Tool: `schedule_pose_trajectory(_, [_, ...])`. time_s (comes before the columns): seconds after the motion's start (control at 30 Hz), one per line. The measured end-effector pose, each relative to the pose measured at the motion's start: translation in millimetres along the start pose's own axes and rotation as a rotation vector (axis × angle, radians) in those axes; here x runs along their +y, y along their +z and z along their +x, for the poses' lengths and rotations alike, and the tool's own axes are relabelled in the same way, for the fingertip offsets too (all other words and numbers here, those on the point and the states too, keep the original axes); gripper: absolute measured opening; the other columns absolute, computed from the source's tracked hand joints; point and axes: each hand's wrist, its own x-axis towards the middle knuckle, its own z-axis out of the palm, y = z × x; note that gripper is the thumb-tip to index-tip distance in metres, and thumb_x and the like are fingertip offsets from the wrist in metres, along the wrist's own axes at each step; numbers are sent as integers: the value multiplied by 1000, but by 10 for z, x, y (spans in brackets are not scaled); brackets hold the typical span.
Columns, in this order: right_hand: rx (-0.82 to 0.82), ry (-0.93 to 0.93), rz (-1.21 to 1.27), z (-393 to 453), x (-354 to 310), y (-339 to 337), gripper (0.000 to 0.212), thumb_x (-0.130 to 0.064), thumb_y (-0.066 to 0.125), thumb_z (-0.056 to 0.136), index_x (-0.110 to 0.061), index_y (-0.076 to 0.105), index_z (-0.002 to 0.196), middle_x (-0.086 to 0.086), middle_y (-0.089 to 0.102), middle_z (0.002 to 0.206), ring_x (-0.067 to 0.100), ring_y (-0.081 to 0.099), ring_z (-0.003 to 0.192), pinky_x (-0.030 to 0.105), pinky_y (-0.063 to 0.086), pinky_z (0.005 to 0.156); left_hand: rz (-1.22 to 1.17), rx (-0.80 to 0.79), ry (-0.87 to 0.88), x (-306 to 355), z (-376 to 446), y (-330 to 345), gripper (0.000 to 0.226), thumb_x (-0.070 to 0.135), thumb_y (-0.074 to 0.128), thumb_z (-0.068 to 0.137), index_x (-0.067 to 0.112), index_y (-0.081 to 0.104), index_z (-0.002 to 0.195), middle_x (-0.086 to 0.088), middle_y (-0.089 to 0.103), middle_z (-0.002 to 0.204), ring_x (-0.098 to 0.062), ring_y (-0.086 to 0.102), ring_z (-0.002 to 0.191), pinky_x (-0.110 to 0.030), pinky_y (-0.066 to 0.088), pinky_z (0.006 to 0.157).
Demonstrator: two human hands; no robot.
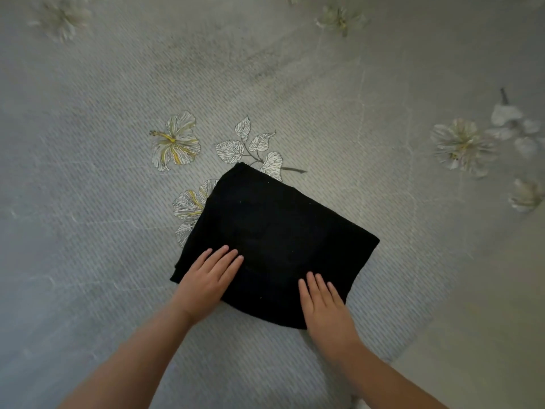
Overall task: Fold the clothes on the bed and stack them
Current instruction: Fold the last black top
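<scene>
Under both palms lies one black folded garment (271, 237), the only piece of clothing that can be seen, resting on the bed sheet (103, 178). Two hands are in view. The left hand (206, 281) lies flat on the near left corner of the garment, its fingers straight and close together, pointing up and to the right; it presses the cloth and does not grasp it. The right hand (323, 308) lies flat on the near right edge, to the right of the left hand and a little nearer to the person, with fingers also straight, four of them clearly visible; it also only presses and holds nothing. Between the two hands a strip of black cloth is bare. Beyond the fingertips the garment spreads away as a rough square, turned at an angle, with its far corner reaching a printed branch of leaves (250, 146). The sheet is grey with a fine dashed pattern and printed pale flowers; two flowers are sharp just beyond and left of the left hand, one of them (188, 208) partly covered by the garment, and the other (174, 141) farther away.
</scene>
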Motion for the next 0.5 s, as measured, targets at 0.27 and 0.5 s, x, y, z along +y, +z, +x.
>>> schedule_pose_trajectory(0.27, [-21,-53,10,13,677,-754,66,5,33,93,0,-10,142,18,-4,154,26,1,143,32,-2,115,58,-11,8,116,560,-765,60,-12,83,29,-7,70,88,-18,72,87,-30,70,75,-42,54,53])
schedule_pose_trajectory(0.5, [256,140,25,-515,2069,-1788,66,2,33,91,-1,-5,144,15,0,155,21,5,143,26,0,114,175,19,83,900,1955,-1897,67,-4,59,81,-7,26,138,-24,30,145,-30,38,131,-29,30,107])
